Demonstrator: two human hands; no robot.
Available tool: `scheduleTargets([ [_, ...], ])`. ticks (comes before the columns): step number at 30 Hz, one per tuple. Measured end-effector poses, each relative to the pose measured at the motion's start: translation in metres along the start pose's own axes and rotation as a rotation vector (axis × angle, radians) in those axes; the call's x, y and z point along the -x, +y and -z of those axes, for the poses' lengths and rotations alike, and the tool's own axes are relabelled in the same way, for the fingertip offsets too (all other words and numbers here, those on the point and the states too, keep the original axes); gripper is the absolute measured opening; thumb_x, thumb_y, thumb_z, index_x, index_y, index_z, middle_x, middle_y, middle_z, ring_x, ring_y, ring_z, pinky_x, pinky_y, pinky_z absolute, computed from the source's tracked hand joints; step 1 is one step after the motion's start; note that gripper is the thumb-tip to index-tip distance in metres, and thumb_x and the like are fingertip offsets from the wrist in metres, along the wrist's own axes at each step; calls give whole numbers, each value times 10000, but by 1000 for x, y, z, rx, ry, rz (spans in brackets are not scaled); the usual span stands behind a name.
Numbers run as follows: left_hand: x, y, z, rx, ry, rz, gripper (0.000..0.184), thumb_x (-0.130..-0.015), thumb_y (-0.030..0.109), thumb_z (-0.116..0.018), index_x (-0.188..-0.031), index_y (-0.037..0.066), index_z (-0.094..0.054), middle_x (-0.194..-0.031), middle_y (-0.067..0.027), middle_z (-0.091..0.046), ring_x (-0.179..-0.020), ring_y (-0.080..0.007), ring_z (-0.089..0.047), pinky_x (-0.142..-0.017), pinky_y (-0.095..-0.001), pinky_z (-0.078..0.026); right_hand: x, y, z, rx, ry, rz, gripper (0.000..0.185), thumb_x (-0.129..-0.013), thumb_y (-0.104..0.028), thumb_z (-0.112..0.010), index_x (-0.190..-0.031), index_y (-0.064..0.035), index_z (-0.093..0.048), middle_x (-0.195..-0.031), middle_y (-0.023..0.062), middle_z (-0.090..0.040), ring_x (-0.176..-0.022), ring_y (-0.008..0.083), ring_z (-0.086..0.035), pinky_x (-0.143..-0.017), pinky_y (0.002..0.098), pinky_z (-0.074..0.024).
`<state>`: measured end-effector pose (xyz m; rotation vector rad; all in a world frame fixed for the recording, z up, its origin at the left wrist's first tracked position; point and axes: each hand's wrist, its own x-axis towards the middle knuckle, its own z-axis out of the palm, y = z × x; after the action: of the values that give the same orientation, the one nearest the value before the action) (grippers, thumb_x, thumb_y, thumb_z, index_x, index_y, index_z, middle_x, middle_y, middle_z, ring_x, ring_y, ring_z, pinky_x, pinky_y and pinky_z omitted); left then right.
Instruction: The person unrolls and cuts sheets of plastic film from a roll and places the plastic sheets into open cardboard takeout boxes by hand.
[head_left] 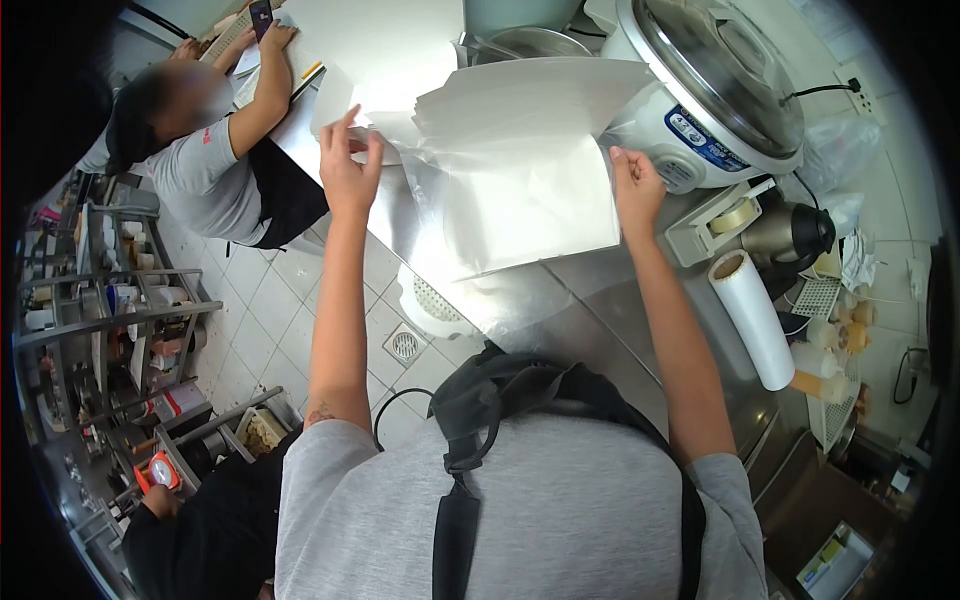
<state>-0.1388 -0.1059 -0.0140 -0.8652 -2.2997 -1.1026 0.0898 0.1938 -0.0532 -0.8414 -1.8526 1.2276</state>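
An unfolded white cardboard box (530, 190) lies over the steel counter, its back flap raised. My right hand (637, 185) pinches the right edge of this box between thumb and fingers. Over on the left, my left hand (350, 165) has its fingers apart, beside a second white cardboard piece (335, 100); whether it touches that piece is unclear. Clear plastic film (425, 185) shows along the left side of the box.
A large white rice cooker (690, 110) stands behind my right hand. A tape dispenser (715, 225), a steel kettle (785, 235) and a white roll (752, 320) are at the right. At the upper left, a person (210, 170) holds a phone. Another person (200, 530) is at the lower left.
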Motion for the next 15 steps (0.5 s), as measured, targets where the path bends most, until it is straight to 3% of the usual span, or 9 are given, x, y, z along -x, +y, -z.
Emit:
scheduleTargets([
  [3, 6, 10, 0, 119, 299, 20, 450, -936, 221, -635, -1338, 48, -531, -1083, -130, -534, -800, -153, -602, -664, -328, -509, 5, -10, -2, -19, 38, -5, 239, -916, -218, -702, -868, 15, -679, -647, -34, -596, -589, 28, -479, -546, 212, -389],
  [5, 41, 23, 0, 49, 204, 245, 458, -978, 286, -590, -1337, 12, -512, -1113, -128, -510, -849, -150, -577, -660, -308, -510, 5, -6, -2, -30, 42, -17, 242, -916, -226, -701, -861, 9, -678, -630, -37, -570, -583, 28, -461, -541, 215, -382],
  [6, 55, 39, -9, 463, 109, 579, 596, -1002, 463, -485, -1343, -25, -502, -1157, -119, -525, -920, -170, -601, -691, -315, -543, 4, -5, -2, -34, 45, -22, 244, -917, -230, -701, -857, 6, -677, -622, -39, -558, -579, 28, -452, -539, 216, -378],
  [7, 71, 52, -14, 563, -4, 712, 598, -992, 462, -519, -1325, -35, -509, -1127, -112, -559, -868, -155, -613, -684, -294, -547, 3, -5, -1, -19, 54, 1, 244, -917, -231, -700, -854, 3, -676, -613, -41, -547, -574, 29, -443, -535, 219, -374],
  [8, 70, 79, -14, 698, -70, 855, 453, -955, 368, -638, -1182, -23, -610, -857, -23, -562, -665, -82, -523, -540, -236, -441, 3, -7, -1, -4, 59, 24, 243, -918, -232, -699, -851, 0, -674, -604, -42, -537, -569, 29, -433, -531, 221, -369],
  [10, 74, 84, -16, 577, -197, 804, 361, -956, 336, -645, -997, -20, -694, -621, 19, -527, -509, -62, -436, -466, -241, -370, 2, -9, -2, 34, 51, 41, 242, -918, -237, -697, -851, -5, -673, -583, -38, -514, -555, 33, -416, -522, 227, -360],
  [13, 58, 85, -22, 467, -42, 750, 332, -965, 292, -633, -851, -7, -724, -479, 51, -434, -430, -49, -359, -430, -246, -307, -5, -11, 3, 118, 32, 68, 238, -918, -243, -694, -864, -12, -675, -550, -21, -480, -532, 46, -395, -510, 242, -351],
  [15, 51, 78, -30, 432, -33, 712, 321, -969, 294, -629, -887, 4, -742, -515, 37, -481, -453, -46, -376, -445, -246, -319, -8, -10, 8, 201, 19, 136, 233, -914, -245, -694, -877, -16, -678, -534, -7, -463, -518, 56, -383, -504, 253, -348],
])
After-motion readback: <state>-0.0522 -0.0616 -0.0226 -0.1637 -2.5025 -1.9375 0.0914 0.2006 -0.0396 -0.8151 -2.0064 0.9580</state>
